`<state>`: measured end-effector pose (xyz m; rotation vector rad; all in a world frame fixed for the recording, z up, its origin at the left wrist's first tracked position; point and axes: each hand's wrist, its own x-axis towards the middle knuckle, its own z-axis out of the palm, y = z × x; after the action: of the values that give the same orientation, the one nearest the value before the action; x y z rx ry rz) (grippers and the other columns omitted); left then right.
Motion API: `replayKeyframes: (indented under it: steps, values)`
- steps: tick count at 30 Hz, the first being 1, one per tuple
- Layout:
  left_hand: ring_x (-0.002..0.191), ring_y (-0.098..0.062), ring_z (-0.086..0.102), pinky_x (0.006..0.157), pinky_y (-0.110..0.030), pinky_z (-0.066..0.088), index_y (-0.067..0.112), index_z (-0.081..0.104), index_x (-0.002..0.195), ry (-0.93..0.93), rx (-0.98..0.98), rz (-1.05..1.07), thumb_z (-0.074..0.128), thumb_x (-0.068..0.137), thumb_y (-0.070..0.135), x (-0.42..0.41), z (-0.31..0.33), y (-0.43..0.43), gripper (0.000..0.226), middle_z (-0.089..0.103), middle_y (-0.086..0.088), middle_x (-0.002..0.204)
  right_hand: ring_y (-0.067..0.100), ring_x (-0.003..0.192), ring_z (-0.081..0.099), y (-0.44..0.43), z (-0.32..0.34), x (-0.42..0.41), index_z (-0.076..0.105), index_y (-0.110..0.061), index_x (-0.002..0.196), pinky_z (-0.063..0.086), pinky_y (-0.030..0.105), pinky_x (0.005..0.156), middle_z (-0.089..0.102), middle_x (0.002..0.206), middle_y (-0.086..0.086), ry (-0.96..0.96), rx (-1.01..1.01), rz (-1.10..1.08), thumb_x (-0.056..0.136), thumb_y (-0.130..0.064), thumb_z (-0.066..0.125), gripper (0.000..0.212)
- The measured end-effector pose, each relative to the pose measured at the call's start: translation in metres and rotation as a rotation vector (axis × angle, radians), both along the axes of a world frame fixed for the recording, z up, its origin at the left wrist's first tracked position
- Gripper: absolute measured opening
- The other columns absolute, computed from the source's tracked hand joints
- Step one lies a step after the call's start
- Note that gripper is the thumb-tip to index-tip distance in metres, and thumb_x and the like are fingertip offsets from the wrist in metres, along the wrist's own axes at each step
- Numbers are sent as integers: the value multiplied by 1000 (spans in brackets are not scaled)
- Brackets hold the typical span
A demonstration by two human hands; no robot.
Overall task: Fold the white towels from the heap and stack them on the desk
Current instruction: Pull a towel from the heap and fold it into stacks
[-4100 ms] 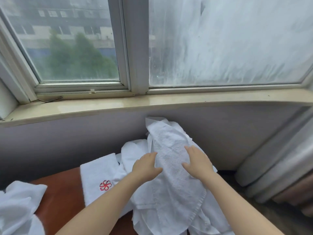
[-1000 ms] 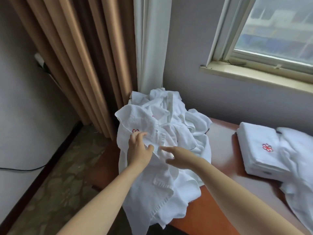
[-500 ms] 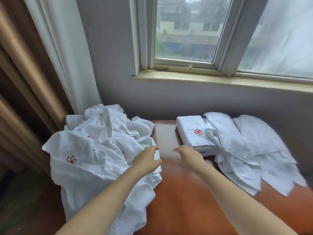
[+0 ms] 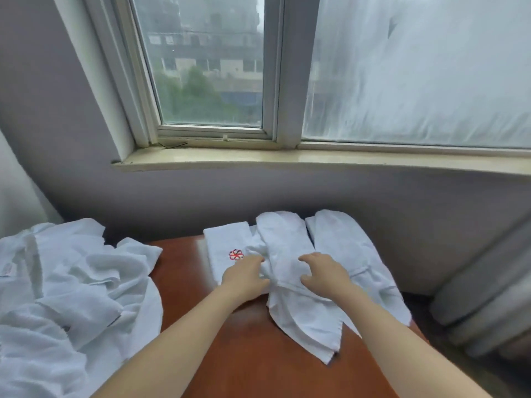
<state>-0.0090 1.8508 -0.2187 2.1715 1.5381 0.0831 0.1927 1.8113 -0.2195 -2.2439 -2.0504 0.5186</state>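
Head view. Loose white terry towel (image 4: 290,285) lies unfolded mid-desk, long axis running far to near, near corner reaching toward the desk's front, far end up against the wall. Left hand (image 4: 245,275) is on its left edge, fingers curled into the cloth, gripping it. Right hand (image 4: 323,272) is on its middle, fingers bent and thumb tucked in, cloth bunched between them, so gripping too. Creases run together between the two hands. Both forearms are bare and come in from the near edge.

Folded white towel with a red flower emblem (image 4: 227,248) sits just left of the loose one, flat on the desk, touching it; the left hand covers its near right corner. Second loose white towel (image 4: 350,254) is spread to the right and partly tucked under the first. Whether there are more layers beneath I can't tell.

Crumpled heap of white towels (image 4: 71,297) fills the left side, well apart from the hands and hanging over the desk's left end.

Red-brown wooden desk (image 4: 244,354) carries all of it, bare strip between heap and folded towel.

Far side: grey wall (image 4: 201,196), cream window sill (image 4: 287,160), white-framed window (image 4: 207,67) with buildings and trees outside, frosted pane to its right. Grey curtain folds (image 4: 482,297) at far right.
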Motion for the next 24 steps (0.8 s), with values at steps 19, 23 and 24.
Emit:
replayKeyframes:
  steps: [19, 23, 24]
  values:
    - [140, -22, 29, 111, -40, 33, 19, 32, 148, 177, -3, 132, 57, 81, 59, 85, -54, 96, 82, 33, -2, 151, 20, 131, 43, 100, -48, 100, 32, -25, 151, 46, 35, 98, 45, 145, -1, 77, -192, 52, 94, -32, 50, 60]
    - [135, -24, 32, 113, -43, 28, 17, 32, 144, 244, -3, 174, 49, 76, 77, 89, -67, 118, 93, 39, -3, 145, 18, 137, 39, 124, -63, 99, 25, -24, 154, 44, 33, 98, 39, 152, -2, 217, -237, 6, 91, -44, 55, 72]
    - [138, -26, 29, 115, -44, 24, 16, 27, 148, 262, -14, 190, 46, 74, 82, 89, -71, 123, 101, 36, -5, 147, 18, 139, 37, 130, -68, 99, 21, -23, 155, 42, 32, 99, 34, 155, -3, 281, -255, -18, 89, -49, 58, 80]
